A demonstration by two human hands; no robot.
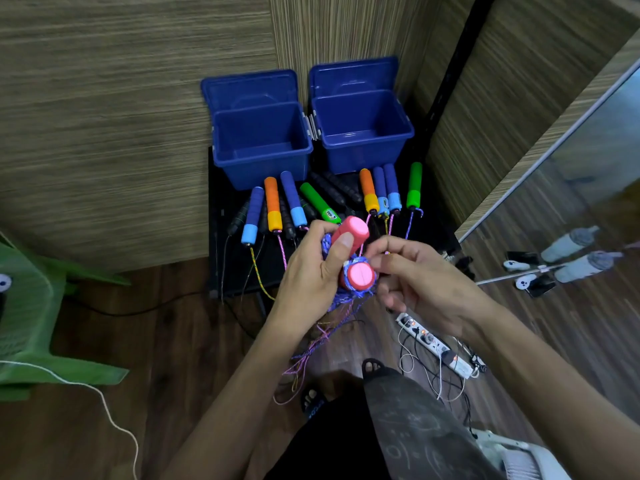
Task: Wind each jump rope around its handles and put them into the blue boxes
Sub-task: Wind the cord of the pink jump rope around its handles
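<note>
Nearest the camera, the left hand [308, 275] grips a pair of pink handles [353, 252] held side by side, its thumb pressed along the upper one and its fingers curled behind. Purple cord [341, 299] is already wrapped in a few turns round the handles, and a loose length hangs below them toward the floor. Just right of the handles, the right hand [412, 278] has its fingers curled and pinched at the cord, though the pinch itself is too blurred to see clearly.

The step in hand looks like the winding of this first rope. The next move calls for the right hand to draw up the hanging slack and lay more turns round the handles while the left keeps them together.

Beyond the handles, on a dark bench [235, 271], lie the other ropes [277, 209], unwound, with blue, orange, green and black grips. Behind those stand two blue boxes [261, 147], lids open, with nothing visible inside.
</note>
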